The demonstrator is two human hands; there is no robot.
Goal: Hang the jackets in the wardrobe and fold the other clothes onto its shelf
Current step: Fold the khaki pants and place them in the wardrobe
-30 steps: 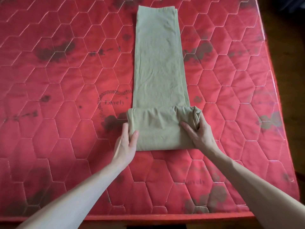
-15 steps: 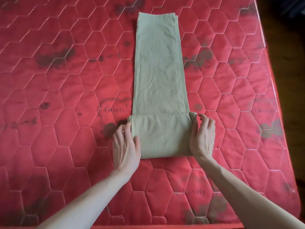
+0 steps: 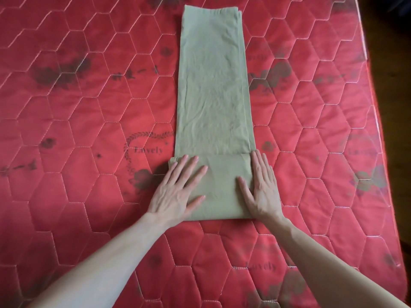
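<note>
Both hands now flat instead of gripping the edges: left hand (image 3: 178, 192) and right hand (image 3: 263, 187) press straight fingers on the folded end of the trousers (image 3: 213, 85), rest stretching beyond the fingertips across the mattress (image 3: 66, 196), so first fold looks set, more to go.

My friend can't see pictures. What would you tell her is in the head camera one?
Two bare hands, the left hand and the right hand, press flat on the folded near end of a long olive-green garment. The garment lies in a narrow strip stretching away across a red quilted mattress with dark flower prints.
</note>
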